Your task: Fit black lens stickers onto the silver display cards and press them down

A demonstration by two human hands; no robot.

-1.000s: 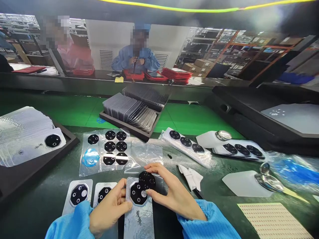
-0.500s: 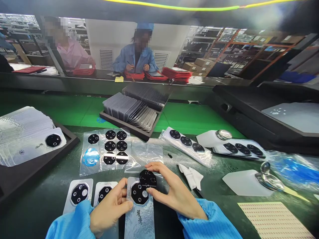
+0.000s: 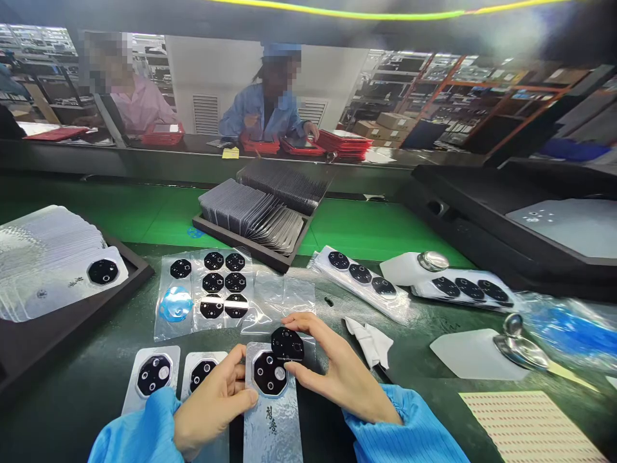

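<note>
My left hand (image 3: 214, 405) grips the left edge of a silvery phone back cover (image 3: 274, 427) that has dark lettering on it. Near its top, an octagonal black camera area (image 3: 270, 374) shows several round holes. Pinched between the thumb and fingers of my right hand (image 3: 340, 370) is a black camera lens cover (image 3: 287, 344), tilted just above the upper right of that area. Whether the two touch, I cannot tell. Partly behind my left hand and sleeve lie two similar back covers, one further left (image 3: 153, 376) and one nearer (image 3: 205, 368).
Clear film sheets (image 3: 202, 325) carry several black lens covers. Stacked back covers (image 3: 58, 257) fill a left tray; another dark tray (image 3: 241, 247) of thin panels stands behind. At right are white cards with metal weights (image 3: 523, 350), crumpled tissue (image 3: 369, 341) and a label sheet (image 3: 535, 424). Two co-workers sit beyond.
The lens cover in my right hand has shifted slightly right. The lower end of the back cover has swung a little to the right. Across the bench, a co-worker's hand has moved right.
</note>
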